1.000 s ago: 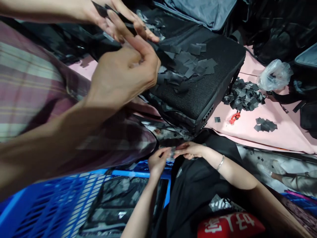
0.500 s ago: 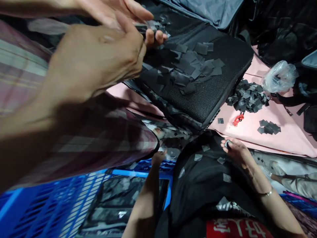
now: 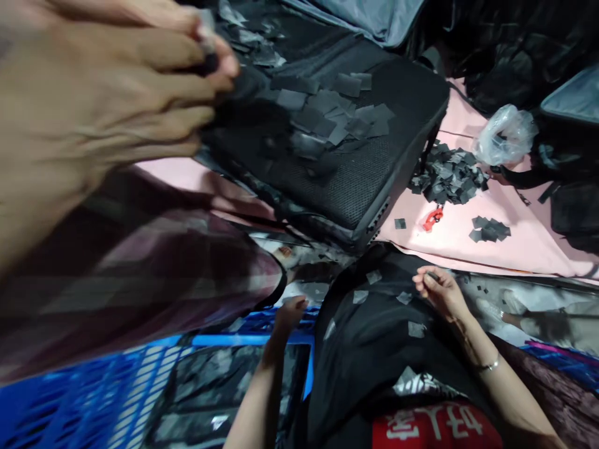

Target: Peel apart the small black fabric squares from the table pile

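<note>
Small dark piece [image 3: 431, 275]: one, pinched between curled fingertips of the right hand [image 3: 444, 293], by the edge of the pink sheet [image 3: 449, 243]. Left hand [image 3: 292, 309]: near the blue crate [image 3: 234, 340]; closure and contents cannot be told. Loose squares [image 3: 415, 328]: several, on black cloth [image 3: 360, 355]. Dark heap [image 3: 452, 176]: on the pink sheet, clear plastic bundle [image 3: 508, 134] just beside.

Cool light before us catches the right hand [image 3: 438, 290] in front of the black backpack [image 3: 358, 194] and brightens the pink surface [image 3: 444, 244] right of that backpack; left of it, a co-worker's hand [image 3: 112, 103] blurs above shadowed purplish cloth [image 3: 196, 274].
</note>
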{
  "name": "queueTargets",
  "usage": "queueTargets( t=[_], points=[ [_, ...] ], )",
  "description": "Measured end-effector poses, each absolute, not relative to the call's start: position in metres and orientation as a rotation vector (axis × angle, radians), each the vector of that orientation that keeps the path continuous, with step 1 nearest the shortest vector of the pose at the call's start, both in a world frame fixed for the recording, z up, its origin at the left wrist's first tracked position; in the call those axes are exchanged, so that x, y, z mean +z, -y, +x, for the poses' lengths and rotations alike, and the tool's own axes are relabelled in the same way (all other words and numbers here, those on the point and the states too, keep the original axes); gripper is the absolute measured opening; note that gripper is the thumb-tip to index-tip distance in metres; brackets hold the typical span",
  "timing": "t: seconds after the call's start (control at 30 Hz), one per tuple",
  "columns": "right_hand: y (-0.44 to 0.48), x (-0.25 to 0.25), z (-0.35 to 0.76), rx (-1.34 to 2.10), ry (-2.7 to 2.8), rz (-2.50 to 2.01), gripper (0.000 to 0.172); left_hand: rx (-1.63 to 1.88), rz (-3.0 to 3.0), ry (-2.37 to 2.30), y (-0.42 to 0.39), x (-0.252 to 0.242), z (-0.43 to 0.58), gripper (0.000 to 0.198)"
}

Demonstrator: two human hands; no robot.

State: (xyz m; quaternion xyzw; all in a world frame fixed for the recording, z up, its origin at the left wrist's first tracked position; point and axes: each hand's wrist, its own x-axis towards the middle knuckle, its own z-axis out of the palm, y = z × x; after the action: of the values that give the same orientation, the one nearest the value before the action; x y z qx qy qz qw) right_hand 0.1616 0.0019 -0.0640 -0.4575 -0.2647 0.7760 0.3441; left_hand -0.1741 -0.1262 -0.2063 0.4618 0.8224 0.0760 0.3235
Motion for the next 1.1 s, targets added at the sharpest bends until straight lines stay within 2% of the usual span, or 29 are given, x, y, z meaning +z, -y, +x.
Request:
queueTargets(
  t=[0.13,0.17,0.27,0.4,0.53,0.67,0.73,0.8,0.87,1.1],
  points=[
    [0.002,-0.067,0.160,2.059,0.721,-1.162,0.033,0.421,1.190,-2.170,0.107,-0.154,-0.134,0.038],
    [0.004,-0.068,0.159,2.050,0.744,-1.149,0.035,0.597,1.150,-2.089,0.098,-0.135,-0.118,0.040],
    [0.011,-0.069,0.159,2.042,0.861,-1.111,0.043,0.837,1.262,-1.697,0.071,-0.076,-0.067,0.038],
    [0.024,-0.064,0.168,2.054,1.103,-1.091,0.054,0.843,1.556,-1.330,0.045,-0.033,-0.010,0.031],
    [0.037,-0.050,0.186,1.915,1.267,-1.238,0.059,0.764,1.614,-1.188,0.034,-0.033,0.015,0.022],
    [0.041,-0.039,0.200,1.912,1.133,-1.254,0.059,0.787,1.361,-1.192,0.030,-0.037,0.026,0.027],
    [0.040,-0.037,0.202,1.837,1.062,-1.278,0.047,0.811,1.239,-1.237,0.029,-0.036,0.032,0.027],
    [0.038,-0.036,0.204,1.712,1.069,-1.343,0.025,0.778,1.170,-1.236,0.030,-0.033,0.038,0.025],
    [0.037,-0.032,0.205,1.568,1.177,-1.421,0.016,0.728,1.107,-1.203,0.030,-0.030,0.043,0.025],
    [0.037,-0.021,0.214,1.055,1.693,-1.456,0.024,0.673,1.100,-1.121,0.022,-0.032,0.053,0.025]
  ],
)
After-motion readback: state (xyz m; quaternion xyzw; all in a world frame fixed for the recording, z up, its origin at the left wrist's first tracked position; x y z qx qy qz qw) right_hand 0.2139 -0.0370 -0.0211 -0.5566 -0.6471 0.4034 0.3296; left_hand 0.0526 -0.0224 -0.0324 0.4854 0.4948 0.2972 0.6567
